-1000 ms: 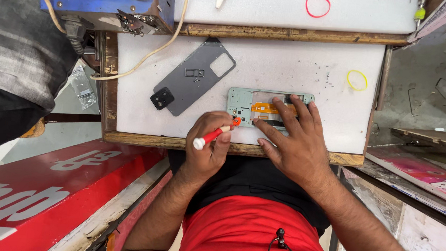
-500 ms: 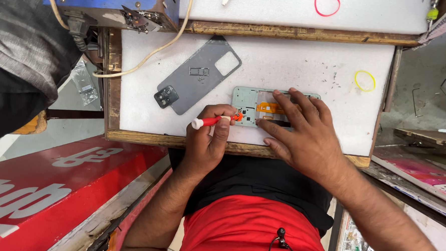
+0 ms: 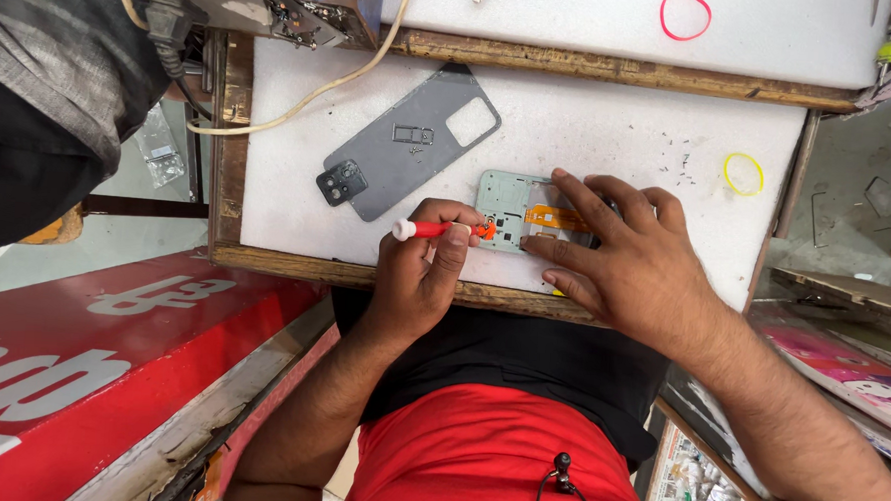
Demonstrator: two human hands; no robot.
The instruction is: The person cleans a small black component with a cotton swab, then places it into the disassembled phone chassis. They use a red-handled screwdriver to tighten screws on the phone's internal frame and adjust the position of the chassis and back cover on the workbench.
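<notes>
Left hand (image 3: 419,274) grips red screwdriver (image 3: 444,228); right hand (image 3: 633,264) apparently pins opened phone (image 3: 513,205).

Your screwdriver (image 3: 436,229) is red with a white cap. Just right of it, the opened phone (image 3: 515,209) shows pale green with an orange strip. Left of the phone lies a plain grey back cover (image 3: 410,154); right of it, a yellow rubber band (image 3: 743,174) on the white bench (image 3: 591,127).

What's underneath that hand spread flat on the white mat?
Under the right hand lies an opened phone body: a pale green inner frame with an orange strip shows at its left end. The rest is covered by the palm and fingers. The left hand holds a red screwdriver at it.
</notes>
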